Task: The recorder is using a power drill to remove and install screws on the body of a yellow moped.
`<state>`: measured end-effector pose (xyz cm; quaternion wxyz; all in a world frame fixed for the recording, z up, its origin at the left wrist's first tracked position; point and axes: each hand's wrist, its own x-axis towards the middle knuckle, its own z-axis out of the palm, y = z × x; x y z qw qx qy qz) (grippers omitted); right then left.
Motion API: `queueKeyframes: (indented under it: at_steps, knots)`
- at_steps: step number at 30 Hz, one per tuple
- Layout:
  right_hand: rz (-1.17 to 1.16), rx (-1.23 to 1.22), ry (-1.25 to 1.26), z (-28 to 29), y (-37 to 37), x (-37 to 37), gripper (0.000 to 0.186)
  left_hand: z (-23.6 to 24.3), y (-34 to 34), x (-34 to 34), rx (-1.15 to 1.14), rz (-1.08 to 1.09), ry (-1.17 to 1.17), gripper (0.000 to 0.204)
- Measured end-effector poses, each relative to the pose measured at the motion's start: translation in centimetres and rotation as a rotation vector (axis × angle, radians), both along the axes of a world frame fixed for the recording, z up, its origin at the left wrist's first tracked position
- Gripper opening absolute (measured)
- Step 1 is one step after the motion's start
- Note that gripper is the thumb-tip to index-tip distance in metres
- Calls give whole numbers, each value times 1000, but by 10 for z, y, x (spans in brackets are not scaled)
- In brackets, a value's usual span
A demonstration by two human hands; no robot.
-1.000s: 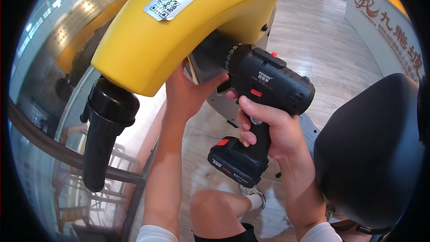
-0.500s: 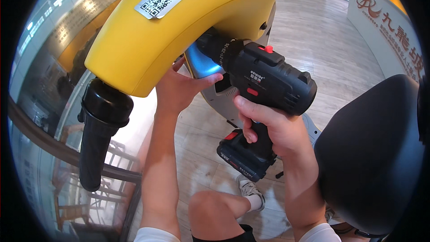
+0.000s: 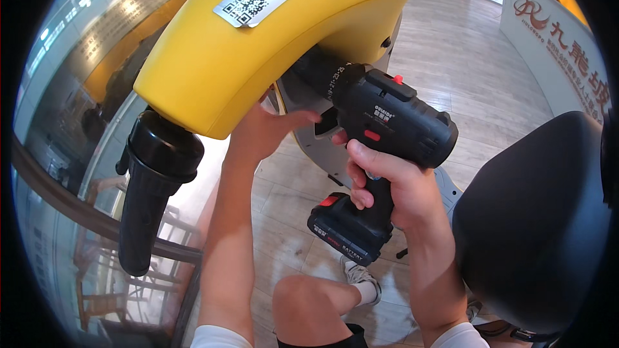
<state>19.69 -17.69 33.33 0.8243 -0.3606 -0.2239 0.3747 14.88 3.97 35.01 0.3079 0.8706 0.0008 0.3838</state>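
My right hand (image 3: 400, 177) is wrapped around the grip of a black cordless drill (image 3: 396, 116) with a red switch on top. Its chuck end points up and left, in under a yellow plastic scooter cover (image 3: 284, 32), where the tip is hidden. The drill's battery pack (image 3: 348, 227) hangs below my hand. My left hand (image 3: 258, 130) is beneath the cover, with its thumb stretched out toward the drill; its other fingers are mostly hidden behind the cover. Left of it, a black handlebar grip (image 3: 145, 219) points downward.
A black padded seat (image 3: 532, 225) fills the right side, close to my right forearm. My bent knee (image 3: 303, 303) is below, over a wood-look floor (image 3: 445, 32). Glass panels stand at left, and a white counter (image 3: 548, 32) is at the far right.
The yellow cover and handlebar grip have shifted slightly right in view. The drill has moved a little right too, and the blue glow under its chuck is gone.
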Motion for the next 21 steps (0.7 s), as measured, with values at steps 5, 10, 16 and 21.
queueKeyframes:
  at_steps: [5, 10, 16, 21]
  knots:
    - [-8, 27, 3, -5, 2, 0, 27, -7, -1, 13, -400, -117, -135, 38]
    - [-8, 44, 11, -8, 3, -1, 28, -2, 0, 25, -20, -19, -351, 17]
    - [-42, 18, -83, -4, 6, -4, 29, 4, 0, 13, 24, 38, -292, 18]
    - [5, 35, -34, -8, 5, -4, 25, 8, -10, 8, 14, 41, -234, 22]
